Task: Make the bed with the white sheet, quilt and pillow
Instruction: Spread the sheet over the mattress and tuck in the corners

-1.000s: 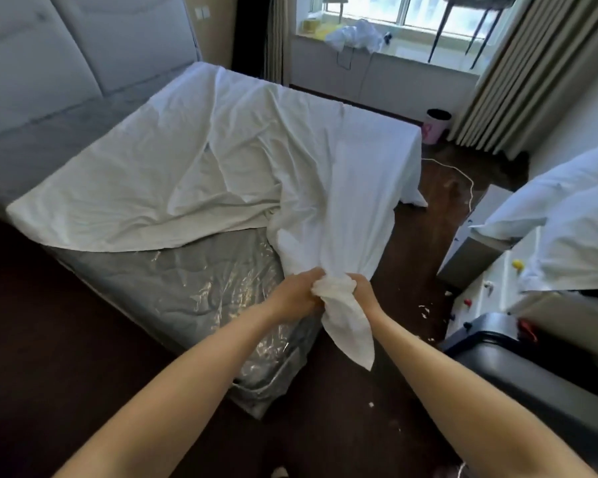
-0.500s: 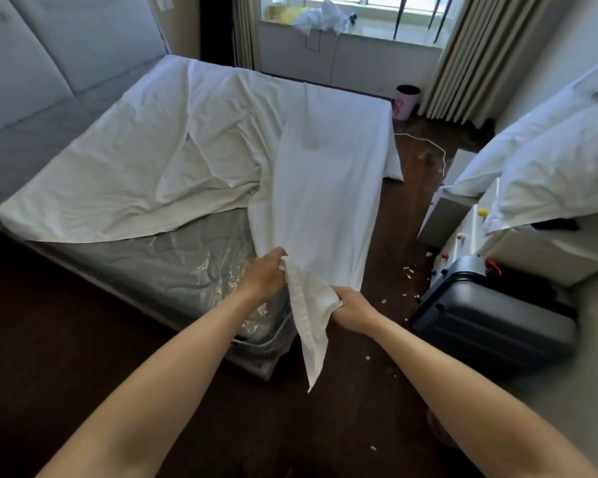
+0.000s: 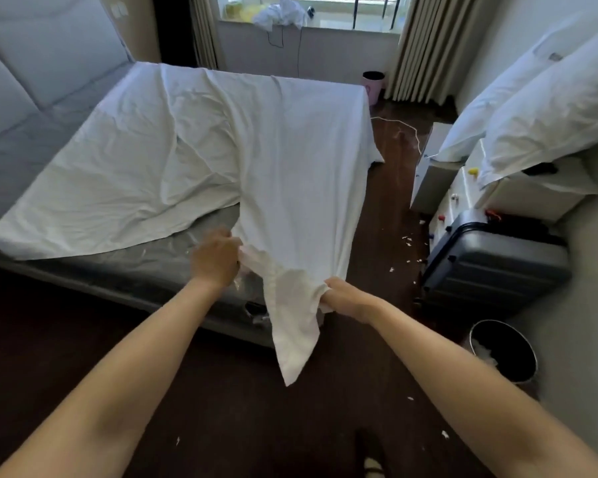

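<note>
Both hands grip the near corner of the sheet (image 3: 283, 157): the left hand (image 3: 214, 258) bunches its edge with curled fingers over the mattress (image 3: 125, 267), and the right hand (image 3: 346, 296) clutches it just off the bed's corner, with a tail of cloth hanging between them toward the floor (image 3: 221, 408). The rest of the sheet lies wrinkled across the mattress, leaving the near strip and head end bare. 2 pillows (image 3: 532, 108) are stacked at the right above a suitcase (image 3: 491, 267).
</note>
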Action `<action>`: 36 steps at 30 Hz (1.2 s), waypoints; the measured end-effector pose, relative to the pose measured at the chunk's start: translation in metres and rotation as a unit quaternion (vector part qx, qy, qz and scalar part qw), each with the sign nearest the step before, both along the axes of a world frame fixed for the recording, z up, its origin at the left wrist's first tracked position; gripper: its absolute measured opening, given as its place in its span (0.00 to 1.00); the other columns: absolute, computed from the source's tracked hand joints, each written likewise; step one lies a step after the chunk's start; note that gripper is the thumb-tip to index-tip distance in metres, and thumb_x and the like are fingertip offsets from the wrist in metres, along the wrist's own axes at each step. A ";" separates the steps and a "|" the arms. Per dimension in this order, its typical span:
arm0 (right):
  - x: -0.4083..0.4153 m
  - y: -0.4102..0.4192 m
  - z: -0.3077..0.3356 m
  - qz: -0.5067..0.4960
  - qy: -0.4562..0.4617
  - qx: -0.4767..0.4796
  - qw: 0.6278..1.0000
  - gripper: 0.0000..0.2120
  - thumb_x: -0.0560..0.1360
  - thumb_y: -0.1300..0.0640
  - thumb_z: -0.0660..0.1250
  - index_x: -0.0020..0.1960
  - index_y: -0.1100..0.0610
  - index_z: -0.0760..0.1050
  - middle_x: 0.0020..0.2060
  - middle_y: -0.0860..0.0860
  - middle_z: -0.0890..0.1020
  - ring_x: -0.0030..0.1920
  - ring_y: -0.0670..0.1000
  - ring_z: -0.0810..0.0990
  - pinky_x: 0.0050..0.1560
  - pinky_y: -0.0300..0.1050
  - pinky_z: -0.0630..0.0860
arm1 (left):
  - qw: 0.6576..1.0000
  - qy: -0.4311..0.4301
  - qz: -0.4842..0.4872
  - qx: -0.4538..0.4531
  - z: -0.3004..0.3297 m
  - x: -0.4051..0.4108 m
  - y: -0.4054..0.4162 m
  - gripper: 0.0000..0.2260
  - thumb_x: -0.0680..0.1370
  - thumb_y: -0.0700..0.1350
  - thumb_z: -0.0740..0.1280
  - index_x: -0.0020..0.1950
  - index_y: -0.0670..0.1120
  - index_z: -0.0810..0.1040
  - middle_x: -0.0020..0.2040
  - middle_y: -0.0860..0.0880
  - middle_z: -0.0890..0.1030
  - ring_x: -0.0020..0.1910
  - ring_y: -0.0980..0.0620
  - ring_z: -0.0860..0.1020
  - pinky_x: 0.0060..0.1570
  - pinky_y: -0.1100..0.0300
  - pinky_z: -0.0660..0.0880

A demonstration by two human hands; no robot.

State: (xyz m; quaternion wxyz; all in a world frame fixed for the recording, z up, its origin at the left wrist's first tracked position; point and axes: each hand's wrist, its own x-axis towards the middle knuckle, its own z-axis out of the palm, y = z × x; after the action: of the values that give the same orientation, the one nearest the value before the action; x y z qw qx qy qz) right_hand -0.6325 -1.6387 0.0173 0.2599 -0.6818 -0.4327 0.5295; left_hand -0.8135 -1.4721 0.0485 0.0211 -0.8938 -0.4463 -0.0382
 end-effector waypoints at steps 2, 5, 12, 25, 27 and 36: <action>-0.011 -0.006 -0.007 0.028 -0.017 -0.031 0.999 0.12 0.70 0.52 0.64 0.43 0.58 0.82 0.40 0.51 0.83 0.44 0.48 0.80 0.52 0.43 0.75 | 0.992 -0.121 0.016 -0.036 0.003 -0.022 0.020 0.11 0.75 0.35 0.62 0.54 0.43 0.80 0.63 0.44 0.76 0.65 0.39 0.70 0.60 0.48 0.68; -0.014 -0.020 -0.021 0.015 -0.035 -0.057 0.998 0.07 0.74 0.61 0.67 0.45 0.58 0.83 0.42 0.50 0.85 0.45 0.44 0.82 0.52 0.39 0.78 | 0.946 -0.269 0.058 -0.169 0.008 -0.040 0.024 0.08 0.77 0.37 0.61 0.53 0.41 0.77 0.54 0.41 0.81 0.55 0.40 0.77 0.48 0.53 0.68; -0.030 -0.010 -0.008 -0.024 -0.098 -0.085 0.991 0.30 0.74 0.63 0.65 0.74 0.49 0.63 0.66 0.51 0.69 0.68 0.53 0.68 0.62 0.44 0.69 | 0.952 -0.034 -0.070 -0.295 0.008 -0.038 -0.008 0.10 0.78 0.42 0.59 0.47 0.41 0.79 0.51 0.41 0.81 0.49 0.42 0.78 0.47 0.53 0.73; -0.106 0.039 0.006 -0.072 -0.075 0.022 0.994 0.11 0.74 0.67 0.57 0.51 0.60 0.75 0.42 0.53 0.77 0.48 0.54 0.76 0.41 0.40 0.72 | 0.958 0.019 -0.123 -0.259 -0.013 -0.052 0.004 0.15 0.67 0.61 0.73 0.45 0.52 0.80 0.42 0.52 0.77 0.42 0.50 0.77 0.43 0.55 0.75; -0.101 0.035 0.006 -0.060 -0.060 0.003 0.996 0.11 0.74 0.68 0.56 0.46 0.58 0.75 0.39 0.51 0.77 0.46 0.52 0.75 0.42 0.41 0.71 | 0.955 0.024 -0.156 -0.253 -0.019 -0.051 0.009 0.15 0.71 0.56 0.72 0.43 0.44 0.81 0.45 0.47 0.78 0.44 0.47 0.78 0.46 0.52 0.75; -0.071 0.027 0.033 0.016 0.087 -0.084 0.993 0.17 0.68 0.77 0.56 0.44 0.58 0.73 0.42 0.54 0.76 0.46 0.54 0.77 0.41 0.43 0.76 | 0.931 -0.224 0.002 -0.288 -0.030 -0.043 0.037 0.06 0.76 0.35 0.57 0.47 0.42 0.72 0.46 0.43 0.77 0.44 0.47 0.73 0.37 0.56 0.67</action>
State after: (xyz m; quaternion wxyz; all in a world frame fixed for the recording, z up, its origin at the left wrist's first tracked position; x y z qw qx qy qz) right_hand -0.7033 -1.6119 0.0506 0.2301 -0.6457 -0.3730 0.6253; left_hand -0.8563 -1.4352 0.0184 -0.3379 -0.8290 -0.4327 -0.1067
